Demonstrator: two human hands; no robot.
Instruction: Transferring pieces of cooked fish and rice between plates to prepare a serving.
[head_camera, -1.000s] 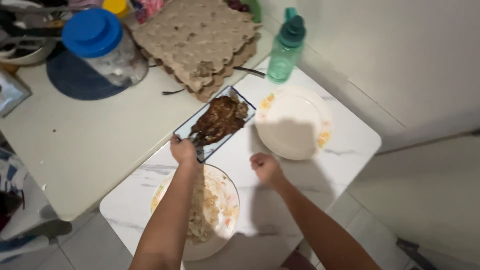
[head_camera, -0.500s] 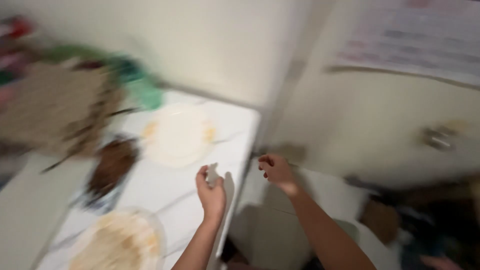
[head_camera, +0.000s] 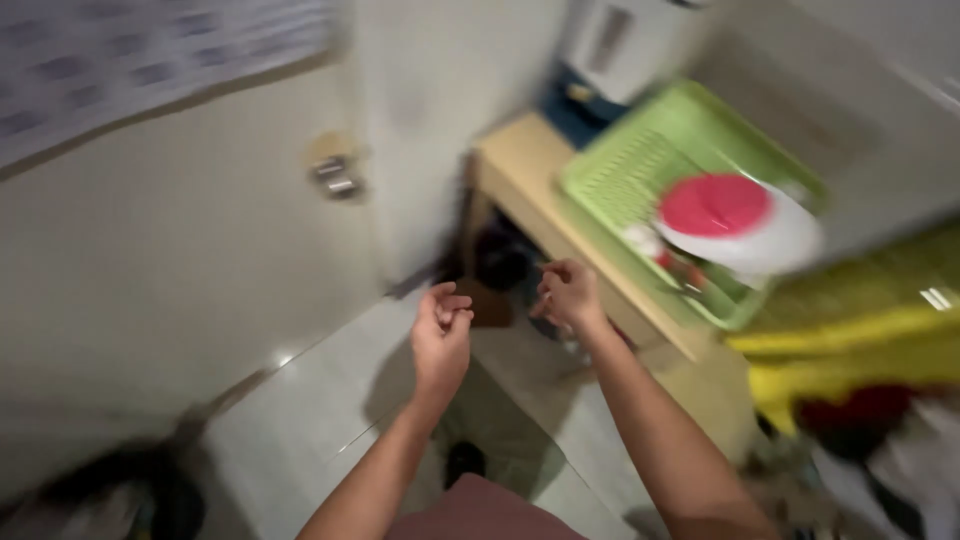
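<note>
Person is turning away from the earlier plates toward a green rack (head_camera: 640, 165), left hand (head_camera: 442, 335) and right hand (head_camera: 568, 293) loosely curled, gripping nothing

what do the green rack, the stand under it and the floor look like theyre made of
The green rack looks like moulded plastic: bright even colour and a fine grid of slots. The stand under it appears to be pale wood or laminate, matte and beige, though blur leaves that open. The floor seems to be glossy ceramic tile, with grout lines and a light glint.
</note>
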